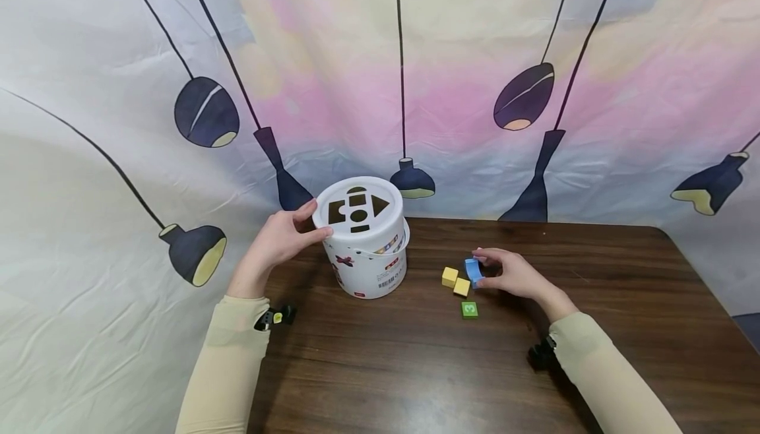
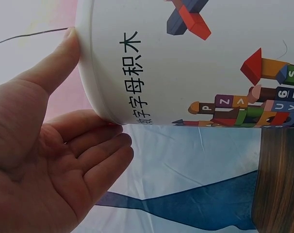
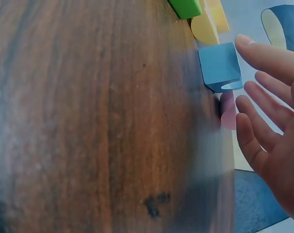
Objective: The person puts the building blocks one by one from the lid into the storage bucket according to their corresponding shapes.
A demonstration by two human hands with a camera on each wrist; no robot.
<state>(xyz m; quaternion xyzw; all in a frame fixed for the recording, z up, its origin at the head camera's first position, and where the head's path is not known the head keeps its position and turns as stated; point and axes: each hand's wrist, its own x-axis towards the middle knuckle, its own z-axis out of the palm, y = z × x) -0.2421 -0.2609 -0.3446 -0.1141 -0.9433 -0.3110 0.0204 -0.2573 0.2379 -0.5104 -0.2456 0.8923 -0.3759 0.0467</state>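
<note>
My left hand (image 1: 279,239) holds the rim of the white bucket (image 1: 369,269) at its left side, thumb and fingers spread around the lid. The lid (image 1: 382,219) has several cut-out shapes; printed blocks and lettering cover the side. On the table, my right hand (image 1: 513,274) is at a blue block (image 3: 219,65) with a curved hollow. Its thumb tip is right at one corner, while relaxed fingers lie along the far side. A pink block (image 3: 228,110) shows just past the blue one. Two yellow blocks (image 1: 450,277) and a green block (image 1: 469,310) marked 3 lie to the left.
The dark wooden table (image 1: 380,361) runs up to a cloth backdrop (image 1: 451,104) printed with hanging lamps. A white handle (image 1: 406,239) hangs on the bucket's right side. The table's right edge slants away beyond my right arm.
</note>
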